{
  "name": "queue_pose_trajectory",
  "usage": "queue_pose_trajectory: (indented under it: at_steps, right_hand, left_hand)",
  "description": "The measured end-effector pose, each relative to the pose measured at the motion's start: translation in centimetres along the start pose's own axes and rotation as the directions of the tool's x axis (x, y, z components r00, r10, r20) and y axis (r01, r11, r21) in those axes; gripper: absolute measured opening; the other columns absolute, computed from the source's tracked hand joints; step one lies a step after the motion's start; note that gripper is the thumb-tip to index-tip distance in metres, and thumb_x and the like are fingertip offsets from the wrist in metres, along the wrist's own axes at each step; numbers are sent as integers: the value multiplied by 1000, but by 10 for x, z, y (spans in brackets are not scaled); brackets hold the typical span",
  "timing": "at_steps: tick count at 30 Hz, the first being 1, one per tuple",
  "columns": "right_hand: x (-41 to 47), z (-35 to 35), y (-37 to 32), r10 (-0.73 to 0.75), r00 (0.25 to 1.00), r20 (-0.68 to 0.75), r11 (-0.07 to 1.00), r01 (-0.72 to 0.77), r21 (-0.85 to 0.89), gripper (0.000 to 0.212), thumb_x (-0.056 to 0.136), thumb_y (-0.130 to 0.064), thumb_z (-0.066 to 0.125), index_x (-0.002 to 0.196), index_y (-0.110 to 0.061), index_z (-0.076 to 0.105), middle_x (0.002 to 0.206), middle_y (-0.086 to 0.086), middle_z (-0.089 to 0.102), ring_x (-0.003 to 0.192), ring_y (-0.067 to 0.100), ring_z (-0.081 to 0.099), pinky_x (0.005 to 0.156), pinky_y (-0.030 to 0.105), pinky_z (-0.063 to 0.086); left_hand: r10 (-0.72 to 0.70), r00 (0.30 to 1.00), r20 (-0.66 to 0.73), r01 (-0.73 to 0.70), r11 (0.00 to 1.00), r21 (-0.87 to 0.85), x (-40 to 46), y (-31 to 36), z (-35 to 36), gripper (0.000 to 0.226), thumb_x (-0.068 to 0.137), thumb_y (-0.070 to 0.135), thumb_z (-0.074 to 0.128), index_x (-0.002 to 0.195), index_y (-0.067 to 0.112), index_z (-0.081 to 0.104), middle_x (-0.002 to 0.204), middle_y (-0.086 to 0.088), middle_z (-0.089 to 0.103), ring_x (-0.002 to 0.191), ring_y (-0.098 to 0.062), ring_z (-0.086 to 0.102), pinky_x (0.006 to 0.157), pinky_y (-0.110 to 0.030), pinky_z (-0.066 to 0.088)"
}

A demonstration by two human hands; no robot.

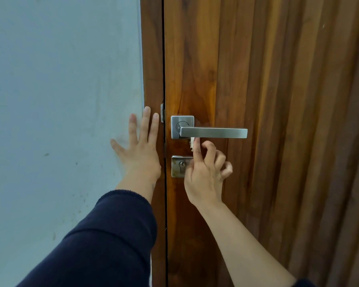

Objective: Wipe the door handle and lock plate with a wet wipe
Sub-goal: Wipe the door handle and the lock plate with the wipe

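Note:
A brushed-steel lever door handle on a square rose juts to the right across a brown wooden door. Below it sits a square steel lock plate with a keyhole, partly covered by my right hand. That hand pinches a small white wet wipe and its raised index finger presses the wipe up against the underside of the handle near the rose. My left hand lies flat with fingers spread across the door frame and the wall edge.
A pale blue-grey wall with a few scuff marks fills the left side. The door has vertical grooved panelling on the right. A metal strike plate shows in the gap between frame and door.

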State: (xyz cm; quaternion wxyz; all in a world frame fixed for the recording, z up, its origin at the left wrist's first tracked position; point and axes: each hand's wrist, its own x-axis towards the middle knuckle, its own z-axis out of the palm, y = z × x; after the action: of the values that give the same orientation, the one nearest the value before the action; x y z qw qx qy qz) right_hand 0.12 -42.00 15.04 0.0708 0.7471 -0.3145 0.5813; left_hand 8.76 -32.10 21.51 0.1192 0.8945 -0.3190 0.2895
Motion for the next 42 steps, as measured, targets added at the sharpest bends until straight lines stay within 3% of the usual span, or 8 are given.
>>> queue_pose_trajectory:
  at_steps: [3, 6, 14, 19, 22, 28, 34, 42]
  right_hand:
    - [7, -2, 6, -10, 999, -38, 1000, 9, -29, 46, 85, -29, 47, 130, -22, 52, 124, 10, 52, 113, 25, 36, 90, 49, 32]
    - [13, -3, 1, 31, 996, -81, 997, -24, 75, 35, 90, -27, 47, 123, -23, 59, 116, 6, 56, 111, 23, 37, 91, 49, 32]
    - [22, 1, 11, 49, 967, -248, 971, 12, 241, 13, 83, -25, 70, 93, -20, 76, 90, -6, 70, 98, 15, 46, 87, 37, 24]
    - [18, 1, 22, 288, 911, -296, 925, -185, 331, 13, 82, -24, 67, 92, -21, 74, 94, -6, 70, 102, 14, 48, 90, 37, 23]
    - [22, 2, 23, 344, 887, -308, 904, -224, 364, 11, 81, -22, 70, 91, -21, 74, 100, -5, 68, 104, 15, 48, 91, 39, 24]
    - [25, 4, 18, 163, 934, -318, 960, -76, 269, 16, 86, -22, 62, 98, -22, 74, 100, -5, 69, 96, 15, 48, 83, 38, 28]
    - [19, 1, 29, 8, 960, -280, 982, 46, 185, 25, 90, -23, 54, 107, -20, 72, 96, -4, 69, 98, 14, 48, 86, 35, 25]
    - [36, -1, 21, 198, 937, -287, 952, -114, 284, 10, 84, -23, 71, 92, -18, 73, 94, -4, 70, 100, 20, 52, 89, 37, 22]
  left_hand:
    - [-4, 1000, 1, 4, 1000, 3, 0, 0, -1, 138, 80, 29, 75, 116, 26, -58, 137, 3, -56, 140, -29, -33, 110, -65, 15]
    - [-5, 1000, 1, 4, 1000, 11, 1, 1, -3, 138, 80, 32, 76, 119, 26, -56, 137, 2, -56, 140, -29, -33, 110, -65, 15]
    - [-11, 999, 38, 10, 1000, 12, 0, 2, -5, 138, 80, 33, 76, 118, 26, -57, 137, 3, -57, 139, -28, -35, 110, -65, 13]
    - [-5, 998, 63, 4, 1000, 13, -1, 1, -7, 136, 79, 41, 74, 121, 26, -55, 138, 2, -55, 139, -28, -36, 111, -65, 10]
    - [-6, 998, 66, 5, 1000, 19, -1, 2, -7, 136, 80, 43, 73, 121, 26, -55, 139, 1, -54, 139, -29, -36, 110, -65, 9]
    - [-15, 999, 36, 14, 999, 38, -1, 2, -6, 134, 82, 42, 71, 119, 25, -57, 139, 0, -55, 139, -29, -36, 109, -68, 5]
    - [-4, 1000, 23, 3, 1000, 28, -1, 1, -3, 133, 83, 36, 71, 121, 25, -56, 139, 1, -55, 139, -29, -36, 109, -68, 5]
    - [-10, 999, 35, 9, 1000, 26, -1, 1, -4, 134, 82, 37, 72, 122, 25, -56, 137, 1, -57, 138, -29, -37, 109, -68, 5]
